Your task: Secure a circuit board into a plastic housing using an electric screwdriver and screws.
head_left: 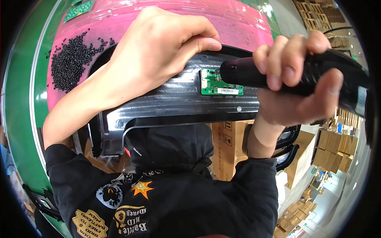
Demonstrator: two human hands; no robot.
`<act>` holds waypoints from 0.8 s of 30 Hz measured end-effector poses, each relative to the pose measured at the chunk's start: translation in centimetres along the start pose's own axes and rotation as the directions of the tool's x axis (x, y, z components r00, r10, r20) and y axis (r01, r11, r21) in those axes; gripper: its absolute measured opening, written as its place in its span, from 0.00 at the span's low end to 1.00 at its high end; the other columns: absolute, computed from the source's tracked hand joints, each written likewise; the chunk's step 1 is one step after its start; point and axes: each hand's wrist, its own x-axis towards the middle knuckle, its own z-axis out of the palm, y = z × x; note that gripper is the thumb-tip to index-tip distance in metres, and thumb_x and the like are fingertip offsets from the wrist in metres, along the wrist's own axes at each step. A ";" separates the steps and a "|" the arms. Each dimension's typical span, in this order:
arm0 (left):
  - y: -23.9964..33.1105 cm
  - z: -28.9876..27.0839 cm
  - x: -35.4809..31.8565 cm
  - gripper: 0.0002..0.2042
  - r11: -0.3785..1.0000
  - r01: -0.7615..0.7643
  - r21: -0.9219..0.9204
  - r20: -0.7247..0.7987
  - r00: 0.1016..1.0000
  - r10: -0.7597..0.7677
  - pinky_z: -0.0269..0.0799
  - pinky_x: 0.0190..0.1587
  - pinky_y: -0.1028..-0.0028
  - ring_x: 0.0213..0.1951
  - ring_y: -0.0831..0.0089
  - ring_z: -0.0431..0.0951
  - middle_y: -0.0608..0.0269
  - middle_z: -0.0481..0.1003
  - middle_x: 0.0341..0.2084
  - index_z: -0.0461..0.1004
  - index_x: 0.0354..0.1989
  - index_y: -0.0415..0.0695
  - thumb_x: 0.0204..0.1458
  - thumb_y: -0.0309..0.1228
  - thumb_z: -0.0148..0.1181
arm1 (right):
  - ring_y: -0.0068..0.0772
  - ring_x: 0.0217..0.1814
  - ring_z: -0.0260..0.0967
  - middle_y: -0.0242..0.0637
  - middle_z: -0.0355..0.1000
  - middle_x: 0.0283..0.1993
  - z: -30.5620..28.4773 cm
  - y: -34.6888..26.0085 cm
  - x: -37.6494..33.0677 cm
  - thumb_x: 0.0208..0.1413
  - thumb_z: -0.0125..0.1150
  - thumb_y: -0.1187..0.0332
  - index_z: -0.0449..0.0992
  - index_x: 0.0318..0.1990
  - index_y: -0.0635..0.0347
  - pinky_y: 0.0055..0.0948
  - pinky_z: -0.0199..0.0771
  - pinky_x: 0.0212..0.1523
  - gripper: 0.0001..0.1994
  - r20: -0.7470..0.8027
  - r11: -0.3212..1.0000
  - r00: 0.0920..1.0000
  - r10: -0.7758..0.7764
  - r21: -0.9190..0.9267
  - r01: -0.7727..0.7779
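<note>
A long black plastic housing (166,101) with a curved outline lies across the front of the pink mat. On its inner side sits a green circuit board (210,88) with white connectors and a pale label strip. My right hand (295,79) wraps round a black electric screwdriver (248,72), held almost level. Its nose covers the board's upper right part, so the bit and its contact point are hidden. My left hand (166,45) arches over the housing, thumb and forefinger pressed together near its far rim. Whatever those fingertips hold is too small or hidden to make out.
A heap of small black screws (71,63) lies on the pink mat (234,29) at left. More green boards (78,11) are at the far left, beside clear plastic (190,6) along the back. Below the housing stands a cardboard box (224,146); stacked cartons (331,148) are at right.
</note>
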 end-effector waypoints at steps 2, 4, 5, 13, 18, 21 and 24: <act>-0.4 0.2 -0.3 0.04 0.997 0.074 -0.026 0.053 0.996 -0.072 0.74 0.26 0.75 0.22 0.73 0.80 0.59 0.80 0.22 0.79 0.34 0.37 0.56 0.24 0.62 | 0.22 0.21 0.57 0.27 0.64 0.25 0.2 0.9 0.0 0.61 0.53 0.48 0.69 0.49 0.55 0.27 0.60 0.31 0.21 -0.047 0.998 0.999 0.006 -0.065 -0.009; -0.4 0.2 -0.5 0.04 0.991 0.134 0.003 0.102 0.986 -0.134 0.74 0.25 0.75 0.22 0.73 0.80 0.59 0.79 0.22 0.79 0.35 0.36 0.57 0.25 0.61 | 0.22 0.19 0.56 0.27 0.62 0.23 0.7 1.7 0.0 0.62 0.52 0.50 0.68 0.48 0.57 0.28 0.60 0.29 0.19 -0.130 0.993 0.991 -0.019 -0.116 0.004; -0.3 0.3 -0.5 0.05 0.982 0.189 0.030 0.153 0.970 -0.191 0.73 0.25 0.74 0.21 0.72 0.79 0.58 0.78 0.21 0.78 0.36 0.36 0.58 0.26 0.60 | 0.22 0.19 0.56 0.27 0.62 0.23 0.7 1.8 0.0 0.62 0.52 0.50 0.68 0.48 0.57 0.28 0.60 0.29 0.19 -0.131 0.993 0.991 -0.019 -0.119 0.004; -0.8 0.5 -0.9 0.06 0.980 0.198 0.012 0.240 0.951 -0.195 0.72 0.29 0.66 0.25 0.58 0.78 0.50 0.75 0.23 0.73 0.37 0.35 0.58 0.26 0.59 | 0.23 0.19 0.56 0.28 0.63 0.23 0.7 2.0 0.1 0.62 0.51 0.52 0.69 0.47 0.59 0.29 0.61 0.29 0.18 -0.146 0.982 0.989 0.028 -0.181 -0.055; -0.7 0.4 -1.4 0.10 0.991 0.137 0.002 0.256 0.957 -0.133 0.68 0.32 0.58 0.30 0.46 0.74 0.47 0.72 0.23 0.69 0.33 0.36 0.54 0.29 0.63 | 0.23 0.19 0.56 0.28 0.62 0.22 0.7 2.0 0.0 0.62 0.52 0.52 0.71 0.46 0.59 0.29 0.61 0.29 0.18 -0.157 0.982 0.987 0.044 -0.176 -0.071; -0.7 0.3 -1.5 0.10 0.989 0.145 0.026 0.288 0.946 -0.147 0.68 0.32 0.57 0.31 0.47 0.74 0.47 0.72 0.24 0.69 0.33 0.36 0.53 0.29 0.63 | 0.23 0.19 0.56 0.28 0.62 0.22 0.8 1.8 0.1 0.62 0.52 0.52 0.70 0.46 0.58 0.29 0.61 0.29 0.18 -0.135 0.979 0.990 0.052 -0.188 -0.077; -0.7 0.1 -1.6 0.09 0.985 0.162 0.054 0.335 0.927 -0.171 0.68 0.33 0.56 0.32 0.46 0.74 0.47 0.72 0.24 0.69 0.32 0.36 0.53 0.29 0.62 | 0.23 0.20 0.56 0.27 0.62 0.22 1.0 2.1 0.1 0.62 0.51 0.52 0.70 0.45 0.58 0.30 0.61 0.29 0.17 -0.146 0.973 0.987 0.063 -0.209 -0.093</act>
